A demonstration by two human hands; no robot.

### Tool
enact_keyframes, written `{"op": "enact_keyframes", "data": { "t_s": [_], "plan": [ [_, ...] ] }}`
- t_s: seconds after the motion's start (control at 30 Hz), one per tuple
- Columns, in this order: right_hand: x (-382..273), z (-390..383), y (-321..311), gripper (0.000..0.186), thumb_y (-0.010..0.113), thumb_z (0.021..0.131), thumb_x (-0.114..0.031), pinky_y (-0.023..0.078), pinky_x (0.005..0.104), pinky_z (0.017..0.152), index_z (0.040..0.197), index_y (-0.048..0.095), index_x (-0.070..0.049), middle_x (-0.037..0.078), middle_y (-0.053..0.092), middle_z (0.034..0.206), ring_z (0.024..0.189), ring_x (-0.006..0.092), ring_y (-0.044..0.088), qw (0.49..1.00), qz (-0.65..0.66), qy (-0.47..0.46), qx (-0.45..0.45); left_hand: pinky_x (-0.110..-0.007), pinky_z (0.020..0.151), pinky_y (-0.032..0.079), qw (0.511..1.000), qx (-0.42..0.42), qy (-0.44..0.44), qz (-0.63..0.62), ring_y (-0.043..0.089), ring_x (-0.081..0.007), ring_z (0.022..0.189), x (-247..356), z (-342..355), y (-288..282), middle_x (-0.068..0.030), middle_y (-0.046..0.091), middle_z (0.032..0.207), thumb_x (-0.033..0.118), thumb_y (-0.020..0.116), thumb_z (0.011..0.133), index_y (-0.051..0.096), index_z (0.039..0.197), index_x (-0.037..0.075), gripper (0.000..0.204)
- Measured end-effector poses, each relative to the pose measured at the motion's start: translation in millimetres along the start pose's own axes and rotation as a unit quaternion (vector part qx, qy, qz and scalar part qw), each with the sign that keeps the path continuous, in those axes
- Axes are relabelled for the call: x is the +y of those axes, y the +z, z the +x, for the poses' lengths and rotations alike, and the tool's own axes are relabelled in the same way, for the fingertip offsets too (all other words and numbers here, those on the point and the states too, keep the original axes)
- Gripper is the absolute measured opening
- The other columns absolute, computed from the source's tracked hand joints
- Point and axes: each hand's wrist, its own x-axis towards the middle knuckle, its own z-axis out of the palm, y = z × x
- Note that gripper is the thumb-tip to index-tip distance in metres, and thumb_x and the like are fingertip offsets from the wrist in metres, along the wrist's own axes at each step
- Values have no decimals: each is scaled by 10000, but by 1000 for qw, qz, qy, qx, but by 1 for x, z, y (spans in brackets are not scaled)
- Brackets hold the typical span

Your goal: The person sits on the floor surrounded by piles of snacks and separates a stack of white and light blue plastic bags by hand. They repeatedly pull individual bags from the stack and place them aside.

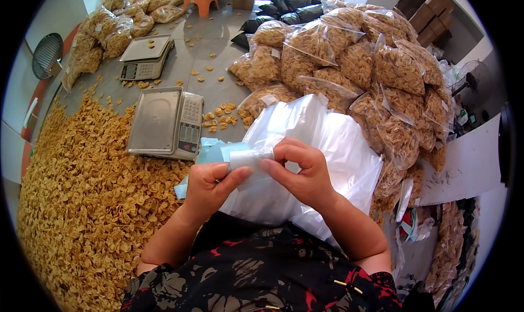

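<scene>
Between my two hands, in front of my body, is a strip of white printed labels (245,158). Light blue backing paper (210,153) trails from it behind my left hand. My left hand (207,184) is closed, with its thumb and fingers pinching the strip's left part. At the strip's right end, the thumb and forefinger of my right hand (302,171) are pressed together on a label. The fingertips there are slightly blurred, so I cannot tell whether that label has come off the backing. Under my hands lies a stack of clear plastic bags (349,162), spread across my lap.
A large heap of yellow-brown dried pieces (90,203) covers the left side. Ahead stand two digital scales, a nearer one (155,121) and a farther one (146,49). Filled clear bags (349,50) are piled at right, with black bags (289,9) behind. An orange stool (201,5) stands beyond.
</scene>
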Motion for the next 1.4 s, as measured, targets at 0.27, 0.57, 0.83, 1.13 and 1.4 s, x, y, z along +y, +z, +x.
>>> {"op": "enact_keyframes", "data": {
  "t_s": [0.27,0.57,0.83,1.13,1.4],
  "plan": [
    [-12,1,1,111,720,798,-26,468,249,636,898,681,2,79,615,870,764,145,606,997,-4,-82,11,-266,475,408,988,28,116,99,542,-138,478,-7,0,-3,-83,607,575,227,707,857,673,684,6,283],
    [-31,35,-49,132,630,898,-166,483,215,647,899,678,-44,28,644,844,742,84,606,947,273,149,76,-250,677,507,982,187,-32,-15,627,-113,744,-54,4,-45,-59,697,858,404,528,973,702,979,14,427],
    [54,23,-34,342,692,828,-274,505,355,637,1032,655,-2,67,679,886,698,220,636,932,-267,180,-163,-184,686,463,966,203,-45,-156,574,-36,778,-57,10,-33,11,641,956,71,618,926,657,1145,43,224],
    [62,-27,6,513,578,895,-339,301,437,1084,1302,518,-32,150,498,1354,1292,307,426,872,-473,-84,-98,-273,798,482,978,192,-62,59,595,-144,913,-113,16,-15,-61,651,1108,213,608,944,640,1202,56,304],
    [31,-23,9,220,651,871,-245,451,383,850,934,644,-34,95,653,939,931,261,620,944,-329,-19,10,-327,712,466,988,123,-13,90,598,-247,765,-88,2,35,-132,646,853,149,694,851,715,963,49,151]
  ]
}}
